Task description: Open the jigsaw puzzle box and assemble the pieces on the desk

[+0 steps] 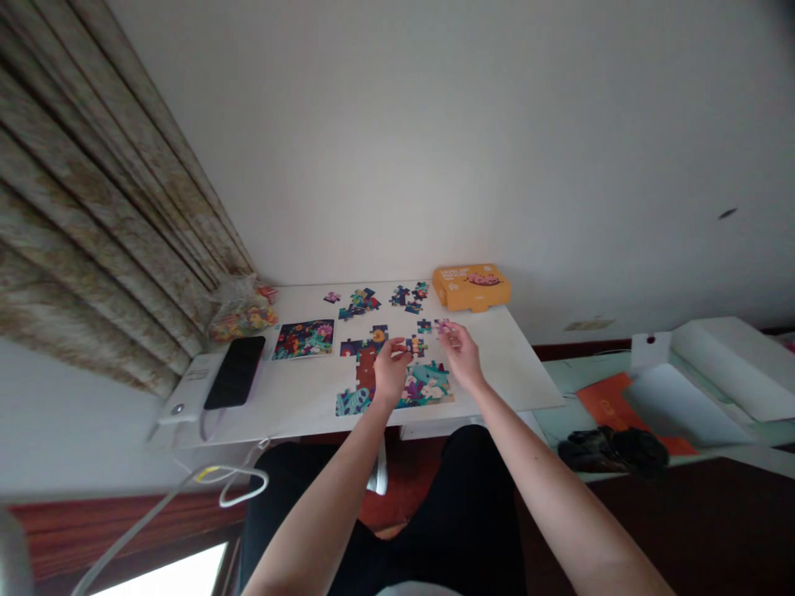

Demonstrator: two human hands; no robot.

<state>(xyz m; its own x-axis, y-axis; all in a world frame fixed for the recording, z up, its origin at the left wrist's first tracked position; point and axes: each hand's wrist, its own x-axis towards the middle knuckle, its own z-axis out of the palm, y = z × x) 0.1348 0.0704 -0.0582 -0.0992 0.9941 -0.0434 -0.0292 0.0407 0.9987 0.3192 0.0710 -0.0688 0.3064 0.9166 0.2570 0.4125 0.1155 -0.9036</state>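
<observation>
A partly joined jigsaw puzzle [365, 368] lies on the white table, with teal, brown and dark blue parts and white rabbits. My left hand [390, 374] is over its middle, fingers curled together and hiding some of it. Whether those fingers hold anything is too small to see. To the right, my right hand [463, 354] pinches a pink-purple puzzle piece [443, 324] just beyond the joined part. Next to that piece is a small teal and dark puzzle piece [424, 326]. Left of the puzzle lies a colourful picture card [303, 339].
Loose puzzle pieces [361, 303] lie toward the wall, with another cluster [408, 295] beside them. An orange box [472, 287] stands at the back right. On the left are a black phone [236, 372] and a plastic bag [245, 310]. A white cable [155, 513] hangs below.
</observation>
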